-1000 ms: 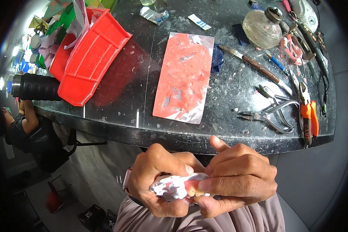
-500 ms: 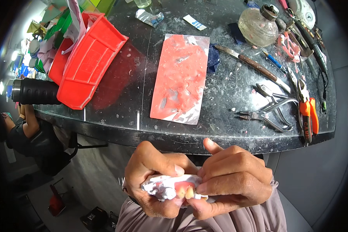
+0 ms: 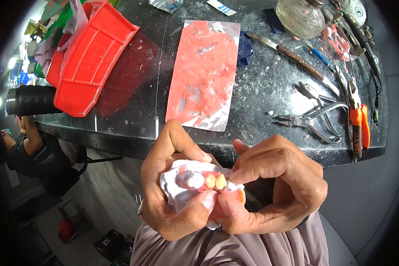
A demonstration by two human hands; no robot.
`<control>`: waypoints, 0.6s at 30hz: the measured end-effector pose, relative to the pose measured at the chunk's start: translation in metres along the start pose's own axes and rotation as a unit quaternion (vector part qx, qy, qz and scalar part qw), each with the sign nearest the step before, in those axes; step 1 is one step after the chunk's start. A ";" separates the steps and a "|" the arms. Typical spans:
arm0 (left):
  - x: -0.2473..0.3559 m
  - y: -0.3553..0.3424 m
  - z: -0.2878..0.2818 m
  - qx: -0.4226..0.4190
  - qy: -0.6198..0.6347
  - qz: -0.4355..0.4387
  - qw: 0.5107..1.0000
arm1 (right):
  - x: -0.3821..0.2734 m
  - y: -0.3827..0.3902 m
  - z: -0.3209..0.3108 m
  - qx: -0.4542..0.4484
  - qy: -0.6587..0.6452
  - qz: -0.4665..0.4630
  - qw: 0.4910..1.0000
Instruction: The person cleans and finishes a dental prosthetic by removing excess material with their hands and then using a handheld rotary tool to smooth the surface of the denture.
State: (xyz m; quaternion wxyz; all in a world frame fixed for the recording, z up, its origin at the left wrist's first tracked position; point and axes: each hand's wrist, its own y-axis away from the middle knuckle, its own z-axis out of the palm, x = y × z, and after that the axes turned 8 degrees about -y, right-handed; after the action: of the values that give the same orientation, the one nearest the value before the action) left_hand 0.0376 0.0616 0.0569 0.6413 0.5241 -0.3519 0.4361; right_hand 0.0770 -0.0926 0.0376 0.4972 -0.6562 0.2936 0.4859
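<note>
A white plaster dental cast (image 3: 175,195) is in front of me, just off the bench's front edge. Pink wax and two yellowish false teeth (image 3: 215,181) sit along its ridge, beside a white plaster tooth. My left hand (image 3: 154,197) grips the cast from the left, its thumb below the teeth and its index finger bent behind. From the right, my right hand (image 3: 288,186) has its thumb and index fingertip pressed close about the teeth, touching the cast's right part. The fingers partly hide that side, where a patch of pink and orange shows.
On the dark bench lie a pink wax-smeared plate (image 3: 204,75), a wooden-handled knife (image 3: 301,62), pliers (image 3: 314,119) and orange-handled cutters (image 3: 358,119). A red bin (image 3: 93,57), black cylinder (image 3: 33,101) and glass burner (image 3: 300,17) stand around. Another person (image 3: 33,146) sits at left.
Both hands have lifted the cast up toward the bench edge. It has tilted, so more of its white face and the teeth show. The right fingers are more bent around the teeth.
</note>
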 end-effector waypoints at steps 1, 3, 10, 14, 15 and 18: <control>-0.002 -0.001 -0.002 -0.010 -0.012 0.000 1.000 | 0.001 0.000 0.000 0.000 -0.001 0.007 1.000; -0.006 0.000 -0.004 -0.021 -0.015 0.013 1.000 | -0.001 -0.001 0.001 -0.003 -0.001 0.020 1.000; -0.009 -0.001 0.004 0.003 0.016 0.024 1.000 | 0.002 -0.001 -0.002 0.003 0.003 -0.010 1.000; -0.010 -0.005 0.008 0.004 0.143 0.041 0.989 | 0.006 0.002 0.002 0.005 0.038 -0.062 0.997; -0.013 -0.006 0.006 -0.005 0.133 0.070 0.989 | 0.006 0.004 0.005 0.008 0.048 -0.078 0.996; -0.028 -0.009 -0.003 -0.038 0.136 0.163 0.976 | -0.005 0.007 0.016 0.013 0.075 -0.068 0.995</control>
State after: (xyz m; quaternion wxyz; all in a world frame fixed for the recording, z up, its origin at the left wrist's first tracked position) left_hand 0.0351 0.0582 0.0274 0.6228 0.3707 -0.3589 0.5881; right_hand 0.0635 -0.0803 0.0392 0.5141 -0.7027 0.2911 0.3964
